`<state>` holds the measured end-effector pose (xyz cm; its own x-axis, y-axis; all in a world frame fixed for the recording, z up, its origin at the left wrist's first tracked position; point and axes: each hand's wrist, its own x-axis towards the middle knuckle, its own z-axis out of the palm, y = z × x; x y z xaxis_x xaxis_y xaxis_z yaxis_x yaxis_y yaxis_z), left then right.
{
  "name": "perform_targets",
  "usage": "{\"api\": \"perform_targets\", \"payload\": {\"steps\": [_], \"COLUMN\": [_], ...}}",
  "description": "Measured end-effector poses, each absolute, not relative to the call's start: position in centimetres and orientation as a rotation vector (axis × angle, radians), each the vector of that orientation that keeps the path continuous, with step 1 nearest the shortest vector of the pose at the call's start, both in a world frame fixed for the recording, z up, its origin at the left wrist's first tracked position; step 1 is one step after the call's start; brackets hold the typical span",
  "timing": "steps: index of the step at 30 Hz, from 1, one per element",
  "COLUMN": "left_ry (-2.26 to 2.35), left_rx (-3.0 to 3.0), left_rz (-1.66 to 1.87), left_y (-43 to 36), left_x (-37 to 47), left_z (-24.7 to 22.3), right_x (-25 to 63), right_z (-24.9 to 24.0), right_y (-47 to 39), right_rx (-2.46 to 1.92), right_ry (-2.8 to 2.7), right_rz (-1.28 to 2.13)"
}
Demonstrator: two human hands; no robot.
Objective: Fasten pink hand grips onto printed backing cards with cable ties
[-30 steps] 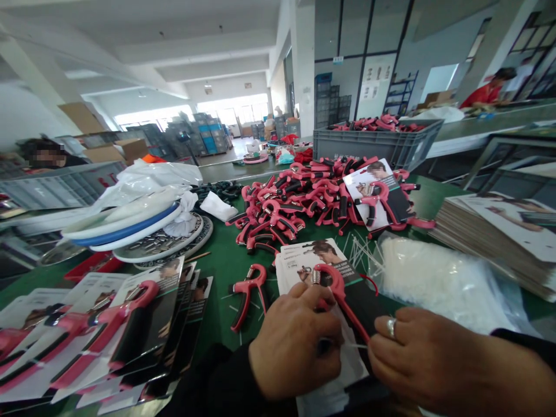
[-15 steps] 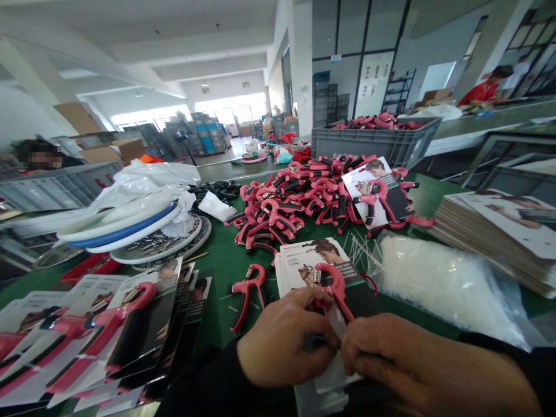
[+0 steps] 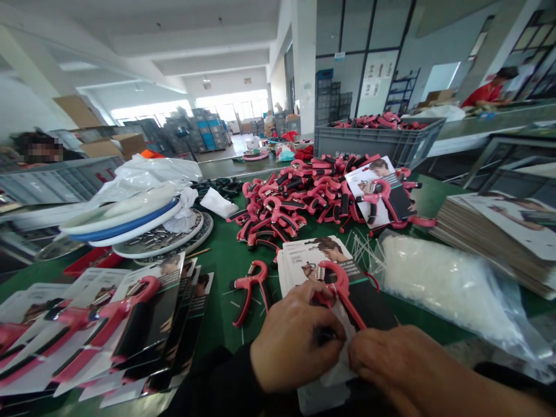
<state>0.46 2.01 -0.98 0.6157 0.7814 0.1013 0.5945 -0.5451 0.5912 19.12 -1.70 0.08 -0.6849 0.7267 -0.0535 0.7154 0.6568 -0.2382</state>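
A pink hand grip strengthener (image 3: 339, 278) with black padding and a metal spring lies on a printed backing card (image 3: 299, 260), on top of a stack of such cards. My left hand (image 3: 299, 341) is closed around its left handle, with a dark handle end showing between the fingers. My right hand (image 3: 399, 359) is closed beside it, fingertips pinched at the lower end of the other handle; what they pinch is hidden. Translucent plastic (image 3: 339, 365) shows below my hands. Left of them another loose hand grip (image 3: 251, 289) lies on the green table.
A heap of pink hand grips (image 3: 299, 194) lies ahead, before a full grey crate (image 3: 373, 145). At left are carded grips (image 3: 125, 318) and stacked round trays (image 3: 125, 226). A bag of white ties (image 3: 443, 284) and a card stack (image 3: 490, 231) are at right. Other people sit further off.
My hands have shifted slightly right and down in the view, staying on the hand grip and card. The whole scene has moved a little with the camera.
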Motion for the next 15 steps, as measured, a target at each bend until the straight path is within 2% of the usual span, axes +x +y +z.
{"api": "perform_targets", "payload": {"steps": [8, 15], "left_ry": [1.073, 1.227], "left_rx": [2.372, 2.403], "left_rz": [0.486, 0.474], "left_y": [1.6, 1.4], "left_x": [0.8, 2.0], "left_z": [-1.0, -0.7], "right_x": [19.9, 20.0], "right_z": [-1.4, -0.8], "right_y": [-3.0, -2.3], "right_rx": [-1.173, -1.054], "right_ry": [-2.715, -2.723], "right_rz": [0.145, 0.17]}}
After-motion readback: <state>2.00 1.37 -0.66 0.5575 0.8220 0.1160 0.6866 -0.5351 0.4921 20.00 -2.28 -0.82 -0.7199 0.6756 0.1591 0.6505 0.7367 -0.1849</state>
